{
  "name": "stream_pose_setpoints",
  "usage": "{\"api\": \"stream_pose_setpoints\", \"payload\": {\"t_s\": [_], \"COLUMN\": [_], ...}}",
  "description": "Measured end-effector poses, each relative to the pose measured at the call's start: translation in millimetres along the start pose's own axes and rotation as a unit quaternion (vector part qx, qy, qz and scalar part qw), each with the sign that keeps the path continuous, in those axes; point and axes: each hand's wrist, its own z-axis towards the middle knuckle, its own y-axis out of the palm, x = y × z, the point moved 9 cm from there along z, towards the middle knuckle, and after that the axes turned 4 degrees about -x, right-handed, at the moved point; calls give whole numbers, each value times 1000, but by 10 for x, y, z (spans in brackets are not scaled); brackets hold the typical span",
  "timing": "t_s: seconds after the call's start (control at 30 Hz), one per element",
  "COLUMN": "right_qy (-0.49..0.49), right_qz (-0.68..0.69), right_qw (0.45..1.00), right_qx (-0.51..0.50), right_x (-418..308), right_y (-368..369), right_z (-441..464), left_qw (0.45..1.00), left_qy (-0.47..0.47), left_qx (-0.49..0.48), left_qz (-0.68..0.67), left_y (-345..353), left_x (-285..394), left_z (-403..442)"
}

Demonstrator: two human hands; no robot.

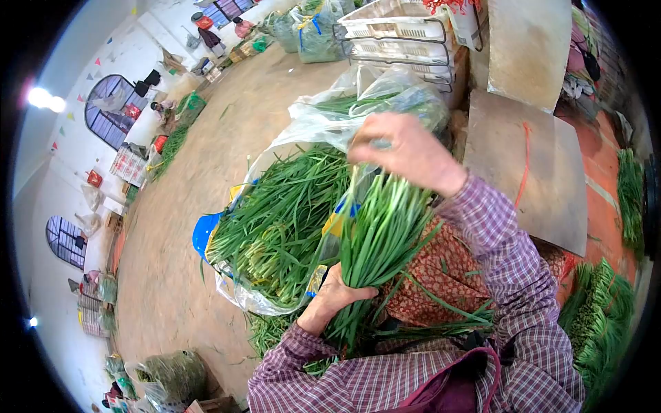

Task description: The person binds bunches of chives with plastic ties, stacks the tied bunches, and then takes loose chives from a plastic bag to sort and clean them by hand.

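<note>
My left hand [337,292] is wrapped round a bunch of garlic chives [385,230], its pale cut ends pointing up and away from me. Over those ends is my right hand [399,148], slightly blurred, with fingers curled together in a pinch. What sits between those fingertips, if anything, I cannot make out. Beside the bunch, to the left, a clear plastic bag [244,299] lies open, heaped with more loose chives [282,199]. Some long leaves trail across my patterned lap [434,282].
Behind the bag stand stacked white crates [396,31] and another plastic-wrapped load of greens [372,103]. A flat board [527,172] lies to my right, near tied green bundles [602,310]. People and more produce line the far wall, across the brown floor [179,227].
</note>
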Motion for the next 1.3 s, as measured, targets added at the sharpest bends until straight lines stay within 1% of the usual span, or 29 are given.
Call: {"api": "stream_pose_setpoints", "payload": {"t_s": [0.03,0.1,0.17,0.2,0.23,0.3,0.33,0.37,0.43,0.47,0.5,0.57,0.63,0.7,0.73,0.77,0.83,0.87,0.9,0.97,1.0,1.07,1.13,1.2,1.23,1.3], "right_qy": [70,144,155,110,110,218,325,325,285,256,255,140,141,114,110,111,105,113,115,144,149,159,170,158,159,202], "right_qz": [36,16,-76,-106,-107,-159,-174,-174,-43,-34,-34,-16,-3,-38,-73,-74,-139,-157,-158,-253,-274,-272,-271,-200,-200,-54], "right_qw": [995,984,976,977,977,961,928,929,955,963,963,981,983,991,990,990,985,981,981,955,948,945,942,961,960,962], "right_qx": [54,104,135,149,150,53,-44,-43,67,73,75,136,118,63,45,45,5,-21,-21,-55,-68,-83,-99,-110,-110,-174], "right_x": [174,445,567,581,640,698,860,895,808,635,562,285,184,81,51,50,63,112,101,114,131,188,283,378,428,595], "right_y": [-191,-598,-871,-897,-908,-769,-692,-644,-584,-575,-550,-624,-649,-570,-521,-499,-385,-327,-315,-261,-231,-173,-115,-52,-52,111], "right_z": [-43,-160,-341,-402,-535,-744,-847,-906,-990,-969,-934,-815,-713,-609,-571,-556,-525,-513,-511,-523,-527,-532,-559,-559,-552,-604], "left_qw": [1000,1000,988,982,983,979,981,981,981,977,978,982,986,985,985,985,985,982,982,986,986,988,990,992,991,991], "left_qy": [-14,-4,-78,-69,-69,-4,-6,-5,-3,-1,0,11,8,-5,-16,-16,7,-5,-6,-40,-40,-22,-27,-30,-29,-28], "left_qx": [-8,-5,48,71,70,65,80,80,74,72,71,91,82,93,83,82,95,75,74,80,79,97,95,94,95,95], "left_qz": [-13,-10,-124,-158,-157,-191,-177,-176,-181,-200,-198,-166,-148,-143,-150,-151,-140,-175,-175,-141,-141,-121,-103,-85,-86,-86], "left_y": [-1,-48,-168,-170,-195,-259,-275,-280,-286,-272,-278,-340,-371,-338,-320,-306,-313,-327,-317,-282,-277,-312,-316,-323,-329,-341], "left_x": [-20,-18,-234,-129,-170,-166,-189,-175,-143,-129,-129,-159,-226,-174,-164,-166,-129,-193,-160,-111,-126,-140,-139,-146,-158,-191], "left_z": [-16,-48,-116,-159,-147,-103,-107,-107,-120,-114,-109,-107,-99,-118,-125,-122,-117,-127,-140,-173,-168,-176,-181,-183,-187,-192]}}
